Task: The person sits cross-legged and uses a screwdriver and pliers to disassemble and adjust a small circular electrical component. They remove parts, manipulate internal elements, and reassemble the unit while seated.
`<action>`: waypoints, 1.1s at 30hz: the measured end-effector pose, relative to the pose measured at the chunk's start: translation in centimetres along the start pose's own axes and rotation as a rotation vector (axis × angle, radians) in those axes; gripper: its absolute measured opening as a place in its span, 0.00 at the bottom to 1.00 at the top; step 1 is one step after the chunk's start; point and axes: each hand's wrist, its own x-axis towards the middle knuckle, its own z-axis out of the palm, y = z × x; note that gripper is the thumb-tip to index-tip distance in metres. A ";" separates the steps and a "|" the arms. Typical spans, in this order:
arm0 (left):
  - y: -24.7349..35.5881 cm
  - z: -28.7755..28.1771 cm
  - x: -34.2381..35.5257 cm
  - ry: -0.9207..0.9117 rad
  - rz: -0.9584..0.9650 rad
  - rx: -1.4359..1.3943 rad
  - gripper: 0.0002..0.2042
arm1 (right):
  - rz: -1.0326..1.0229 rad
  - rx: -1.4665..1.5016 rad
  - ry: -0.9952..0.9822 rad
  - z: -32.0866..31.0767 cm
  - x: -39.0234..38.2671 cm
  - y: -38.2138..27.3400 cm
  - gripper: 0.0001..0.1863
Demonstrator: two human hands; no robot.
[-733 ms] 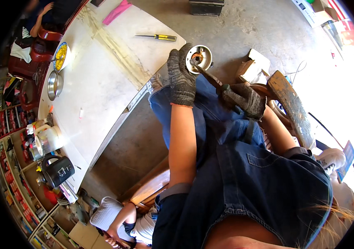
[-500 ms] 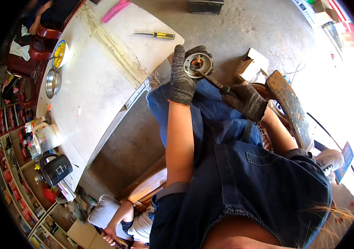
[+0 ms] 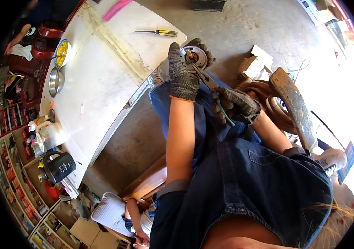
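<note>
A round silver metal housing with copper-coloured parts inside sits in my left hand, which wears a dark grey knitted glove. My left fingers wrap behind it and the thumb stands along its left side. In my right hand, gloved the same way, is a pair of long-nose pliers with green handles. Their tips reach into the middle of the housing, where they meet the copper parts; the exact contact is too small to tell. Both hands are above my lap, just off the table's corner.
On the white table lie a yellow-black screwdriver and a pink cloth. Along its left side stand a bowl of yellow food, a metal bowl and a black kettle. A worn wooden bench is at my right.
The pliers have turned, so their jaws and a spread green handle now show. My right hand has shifted slightly left and down. The housing has tilted. Two other people's arms have moved.
</note>
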 end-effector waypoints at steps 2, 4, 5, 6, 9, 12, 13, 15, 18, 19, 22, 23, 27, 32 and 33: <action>0.1 0.0 0.0 -0.022 0.004 -0.053 0.26 | 0.052 0.208 -0.076 -0.5 0.8 0.9 0.18; 0.1 -0.3 0.3 -0.042 -0.038 -0.139 0.26 | 0.089 0.416 -0.273 -1.0 1.4 1.7 0.18; -0.1 -0.5 0.1 -0.038 -0.078 -0.197 0.26 | 0.107 0.519 -0.372 -1.0 1.7 2.0 0.18; -0.1 -0.7 -0.4 -0.029 -0.107 -0.252 0.26 | 0.095 0.517 -0.401 -0.5 2.1 2.0 0.17; -0.9 -0.2 -0.7 0.160 -0.007 -0.102 0.26 | -0.007 0.325 -0.356 1.5 3.3 0.9 0.18; -0.4 -1.0 -0.4 0.146 0.054 -0.087 0.26 | -0.206 -0.160 -0.205 1.9 4.2 -0.8 0.19; -0.1 -1.2 0.0 0.114 0.052 -0.096 0.26 | -0.206 -0.264 -0.152 1.2 3.9 -1.1 0.19; 0.0 -2.0 0.6 0.054 0.050 -0.113 0.26 | -0.204 -0.468 -0.046 0.1 3.0 -1.9 0.19; 0.4 -1.2 0.0 0.000 0.046 -0.225 0.28 | -0.054 -1.113 0.279 0.6 0.7 -3.9 0.19; 0.5 -1.3 0.0 -0.029 0.041 -0.238 0.28 | -0.017 -1.138 0.350 1.4 0.2 -4.0 0.20; 0.1 -1.3 0.3 -0.006 0.101 -0.146 0.26 | -0.093 -0.947 0.218 0.7 -0.9 -3.6 0.19; 0.0 -1.4 0.4 -0.014 0.120 -0.108 0.26 | -0.138 -0.838 0.175 -0.4 -1.2 -3.2 0.19; -0.2 -1.5 0.7 -0.087 0.132 -0.073 0.24 | -0.173 -0.818 0.132 -4.3 -1.1 -3.0 0.17; -0.4 -2.0 1.1 -0.086 0.126 -0.004 0.21 | -0.188 -0.891 0.011 -4.6 -0.6 -4.1 0.16; -0.5 -1.9 1.1 -0.084 0.125 0.006 0.20 | -0.202 -1.003 -0.001 -4.7 -0.4 -4.2 0.16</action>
